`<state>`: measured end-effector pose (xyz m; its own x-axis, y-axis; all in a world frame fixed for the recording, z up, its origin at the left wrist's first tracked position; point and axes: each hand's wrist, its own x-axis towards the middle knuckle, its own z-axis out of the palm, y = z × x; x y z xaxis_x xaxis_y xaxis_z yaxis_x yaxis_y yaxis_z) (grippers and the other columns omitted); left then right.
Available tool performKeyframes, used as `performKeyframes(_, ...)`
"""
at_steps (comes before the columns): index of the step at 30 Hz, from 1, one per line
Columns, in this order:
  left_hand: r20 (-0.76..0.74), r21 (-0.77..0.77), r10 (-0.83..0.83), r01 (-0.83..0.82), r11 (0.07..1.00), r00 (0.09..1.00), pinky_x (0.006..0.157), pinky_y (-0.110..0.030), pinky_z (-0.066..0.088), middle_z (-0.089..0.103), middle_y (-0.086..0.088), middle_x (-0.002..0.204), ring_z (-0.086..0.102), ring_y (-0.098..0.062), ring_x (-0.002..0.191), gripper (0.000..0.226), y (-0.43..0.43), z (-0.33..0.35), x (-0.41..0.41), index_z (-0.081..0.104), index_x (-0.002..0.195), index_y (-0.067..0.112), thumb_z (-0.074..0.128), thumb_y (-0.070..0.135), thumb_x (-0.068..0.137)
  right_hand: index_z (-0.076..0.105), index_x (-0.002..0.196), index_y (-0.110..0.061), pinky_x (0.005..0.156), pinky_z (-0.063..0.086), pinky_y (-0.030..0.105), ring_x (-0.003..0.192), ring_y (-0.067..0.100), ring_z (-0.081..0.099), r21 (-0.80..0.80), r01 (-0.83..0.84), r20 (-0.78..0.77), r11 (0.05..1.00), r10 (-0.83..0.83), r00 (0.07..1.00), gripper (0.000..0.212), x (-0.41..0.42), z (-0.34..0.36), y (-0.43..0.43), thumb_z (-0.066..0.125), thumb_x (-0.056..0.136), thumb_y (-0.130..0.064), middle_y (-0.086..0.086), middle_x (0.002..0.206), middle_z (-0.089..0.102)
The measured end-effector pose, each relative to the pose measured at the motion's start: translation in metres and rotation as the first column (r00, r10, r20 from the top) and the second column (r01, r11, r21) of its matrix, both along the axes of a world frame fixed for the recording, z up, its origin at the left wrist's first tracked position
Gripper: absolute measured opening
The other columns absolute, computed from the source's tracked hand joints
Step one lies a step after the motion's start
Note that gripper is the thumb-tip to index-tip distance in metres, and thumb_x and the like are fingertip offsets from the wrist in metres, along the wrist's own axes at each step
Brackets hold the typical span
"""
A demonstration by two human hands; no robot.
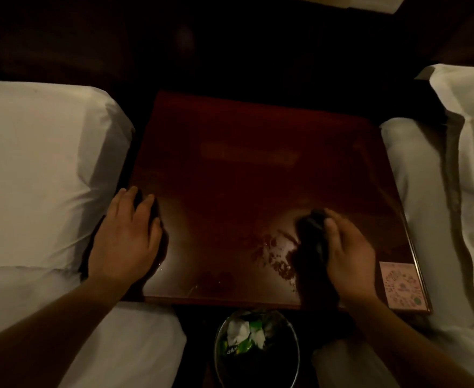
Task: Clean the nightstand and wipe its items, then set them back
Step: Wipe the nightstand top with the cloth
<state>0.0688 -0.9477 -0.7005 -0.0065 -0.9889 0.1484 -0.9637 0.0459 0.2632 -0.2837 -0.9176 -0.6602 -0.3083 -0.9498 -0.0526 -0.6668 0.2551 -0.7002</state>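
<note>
One soft, limp cloth (314,236) sits bunched on the slick counter (244,163) near its right edge, gripped by the right hand (350,247), probably best held wadded; the left hand (126,236) lies flat

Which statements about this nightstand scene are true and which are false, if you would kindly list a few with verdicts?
1. The right hand holds a dark cloth on the nightstand. True.
2. The left hand grips a spray bottle. False: it rests on the nightstand's left edge with fingers spread.
3. The bin in front of the nightstand is empty. False: it holds white and green litter.
4. A pale card lies at the nightstand's near right corner. True.
</note>
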Motion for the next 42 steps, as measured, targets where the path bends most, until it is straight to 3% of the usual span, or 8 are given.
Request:
performKeyframes(4, -0.008, 0.001, 0.005, -0.005, 1.000, 1.000, 0.108, -0.055, 0.040, 0.047, -0.027, 0.140, 0.040, -0.043, 0.134, 0.052, -0.001, 0.002, 0.000, 0.054, 0.133, 0.002, 0.041, 0.033, 0.093, 0.067, 0.118, -0.031, 0.090, 0.052, 0.023, 0.108, 0.011, 0.064, 0.020, -0.041, 0.320, 0.999, 0.032, 0.947, 0.030, 0.043, 0.009, -0.005, 0.044, 0.100, -0.038, -0.016, 0.118, 0.067)
performKeyframes(10, -0.014, 0.007, 0.014, -0.014, 1.000, 1.000, 0.108, -0.056, 0.040, 0.046, -0.026, 0.142, 0.039, -0.042, 0.135, 0.053, 0.000, 0.002, -0.001, 0.054, 0.134, 0.003, 0.040, 0.033, 0.093, 0.042, 0.145, -0.034, 0.118, 0.023, 0.048, 0.147, 0.024, 0.025, 0.177, -0.715, -0.471, 0.677, 0.696, 0.543, 0.064, 0.044, -0.010, 0.008, 0.039, 0.090, -0.066, -0.001, 0.159, 0.029)
performKeyframes(16, 0.006, 0.004, 0.016, -0.016, 1.000, 1.000, 0.107, -0.056, 0.039, 0.046, -0.027, 0.142, 0.039, -0.043, 0.135, 0.054, 0.000, 0.004, -0.003, 0.054, 0.134, 0.002, 0.040, 0.033, 0.092, 0.036, 0.149, -0.018, 0.120, 0.014, 0.047, 0.149, 0.032, 0.015, 0.159, -0.080, -0.472, 0.984, 0.147, 0.869, 0.063, 0.076, -0.011, -0.072, 0.042, 0.096, -0.053, 0.013, 0.160, 0.024)
performKeyframes(23, -0.006, 0.004, -0.008, 0.008, 1.000, 1.000, 0.107, -0.057, 0.039, 0.046, -0.030, 0.141, 0.041, -0.047, 0.133, 0.055, -0.002, 0.002, 0.000, 0.056, 0.133, -0.001, 0.039, 0.031, 0.091, 0.051, 0.137, -0.018, 0.116, 0.028, 0.049, 0.141, 0.030, 0.035, 0.000, -0.764, -0.473, 0.645, 0.673, 0.569, 0.056, 0.142, -0.024, -0.016, 0.057, 0.089, -0.046, 0.010, 0.150, 0.044)
performKeyframes(27, 0.016, -0.009, -0.019, 0.020, 1.000, 1.000, 0.107, -0.058, 0.037, 0.046, -0.032, 0.139, 0.042, -0.048, 0.131, 0.053, -0.003, -0.001, 0.002, 0.055, 0.132, -0.003, 0.042, 0.027, 0.091, 0.049, 0.139, -0.021, 0.114, 0.031, 0.048, 0.142, 0.028, 0.034, 0.078, -0.226, -0.480, 0.971, 0.235, 0.845, 0.047, -0.022, -0.023, -0.004, 0.042, 0.097, -0.042, 0.006, 0.153, 0.039)
performKeyframes(31, 0.018, -0.008, -0.015, 0.015, 1.000, 1.000, 0.109, -0.058, 0.036, 0.046, -0.033, 0.140, 0.040, -0.047, 0.133, 0.054, -0.001, 0.001, -0.002, 0.054, 0.133, -0.003, 0.040, 0.027, 0.091, 0.039, 0.146, -0.013, 0.114, 0.028, 0.055, 0.144, 0.036, 0.026, 0.072, 0.239, -0.488, 0.968, -0.175, 0.855, 0.057, -0.033, -0.023, 0.023, 0.041, 0.098, -0.044, 0.017, 0.155, 0.034)
performKeyframes(38, -0.098, 0.018, 0.002, 0.000, 1.000, 0.995, 0.112, -0.053, 0.036, 0.041, -0.026, 0.150, 0.037, -0.041, 0.140, 0.061, -0.001, -0.003, 0.002, 0.054, 0.137, 0.001, 0.032, 0.031, 0.089, 0.052, 0.133, -0.020, 0.117, 0.021, 0.047, 0.141, 0.034, 0.031, 0.039, -0.709, -0.450, 0.704, 0.646, 0.617, 0.052, 0.186, -0.025, 0.014, 0.040, 0.085, -0.036, 0.009, 0.146, 0.046)
performKeyframes(42, -0.084, -0.018, -0.005, 0.003, 1.000, 0.996, 0.109, -0.054, 0.038, 0.040, -0.026, 0.148, 0.039, -0.044, 0.136, 0.058, -0.004, -0.011, 0.006, 0.055, 0.136, 0.003, 0.035, 0.031, 0.089, 0.056, 0.130, -0.021, 0.116, 0.029, 0.045, 0.139, 0.027, 0.038, -0.037, -0.599, -0.446, 0.800, 0.523, 0.726, 0.044, 0.066, -0.033, 0.027, 0.054, 0.086, -0.028, 0.005, 0.144, 0.051)
